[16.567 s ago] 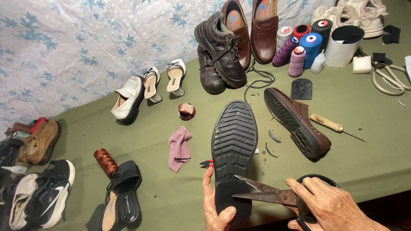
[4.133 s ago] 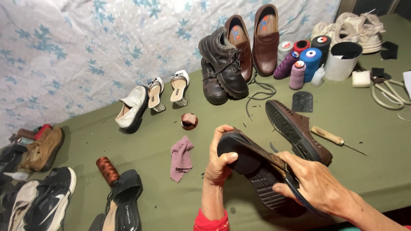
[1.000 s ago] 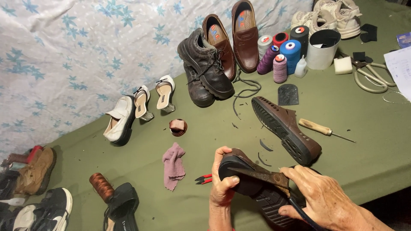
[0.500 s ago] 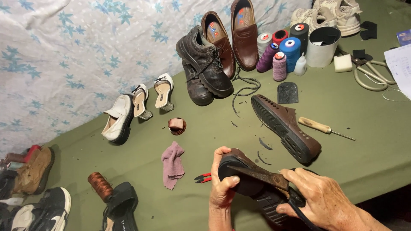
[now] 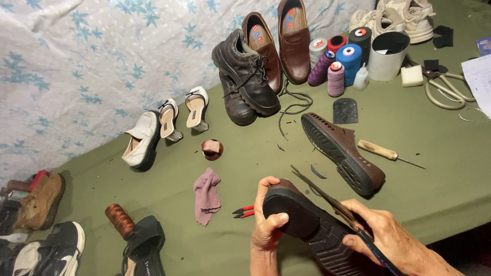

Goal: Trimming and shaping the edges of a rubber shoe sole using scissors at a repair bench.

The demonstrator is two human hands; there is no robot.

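1. Black rubber, ridged on its tread: that is the black treaded shoe sole [image 5: 312, 230] you hold sole-up near the table's front edge, its rounded heel end towards your left.
2. Your left hand [image 5: 267, 225] grips that heel end, fingers curled over the far rim and thumb pressed on the near face, so the hand is closed on the sole.
3. Your right hand [image 5: 381, 237] is wrapped round the handles of the dark metal shears [image 5: 327, 197], fingers closed tight on them; it also rests against the tread end of the sole.
4. The shears' blades run up and left from your right fingers along the far edge of the sole, the tip just beyond your left fingertips. You cannot tell whether the blades are parted.
5. Just left of your left fingers lie small red-handled pliers [image 5: 243, 211], and beyond those a crumpled pink rag [image 5: 206, 194].
6. Beyond your right fingers a brown leather shoe with a perforated brown sole [image 5: 340, 153] lies on its side on the olive-green table cloth [image 5: 440, 168].
7. A wooden-handled awl [image 5: 388, 153] lies just right of that shoe, well apart from both hands.
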